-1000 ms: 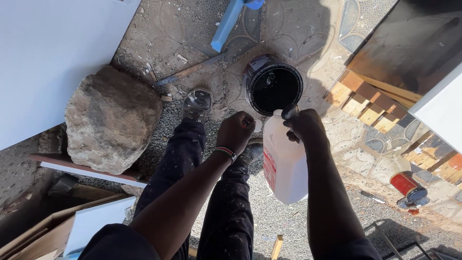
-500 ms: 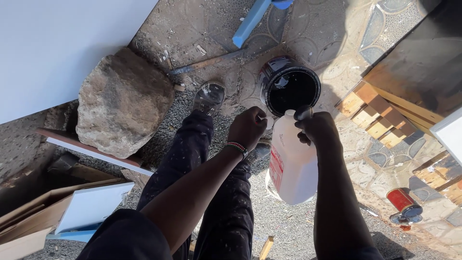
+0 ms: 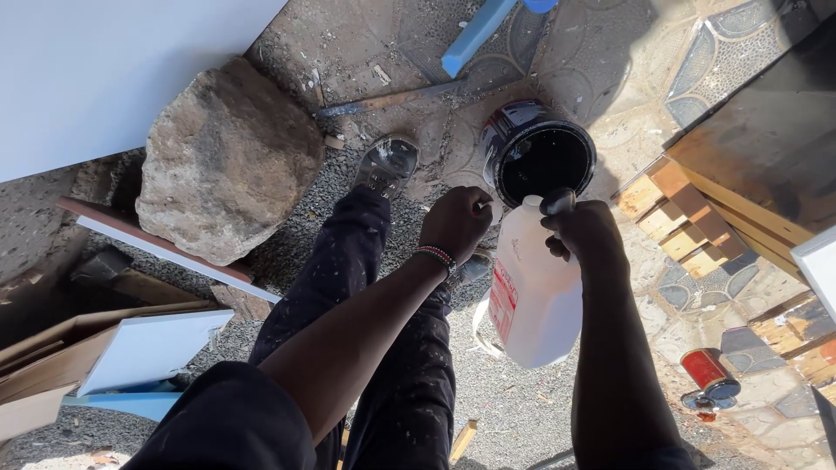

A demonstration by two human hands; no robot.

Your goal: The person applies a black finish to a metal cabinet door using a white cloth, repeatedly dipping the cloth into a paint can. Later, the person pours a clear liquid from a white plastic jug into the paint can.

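My right hand (image 3: 585,233) grips the neck and handle of a white plastic jug (image 3: 533,292) with a red label, held upright above the ground. Its dark cap end sits just below the rim of an open black paint can (image 3: 538,155) on the stone paving. My left hand (image 3: 455,222) is closed in a fist beside the jug's shoulder, a beaded band on the wrist; whether it pinches something small I cannot tell. My legs in paint-speckled dark trousers and one shoe (image 3: 386,165) are below.
A large rock (image 3: 225,157) lies at left next to a white panel (image 3: 104,70). White boards and cardboard (image 3: 131,348) sit lower left. Stacked wooden blocks (image 3: 688,222) and a dark board are at right. A small red can (image 3: 710,376) lies lower right. A blue stick (image 3: 475,35) is at top.
The view has shifted so the can and jug sit slightly lower and right. My hands and the jug keep nearly the same pose near the can.
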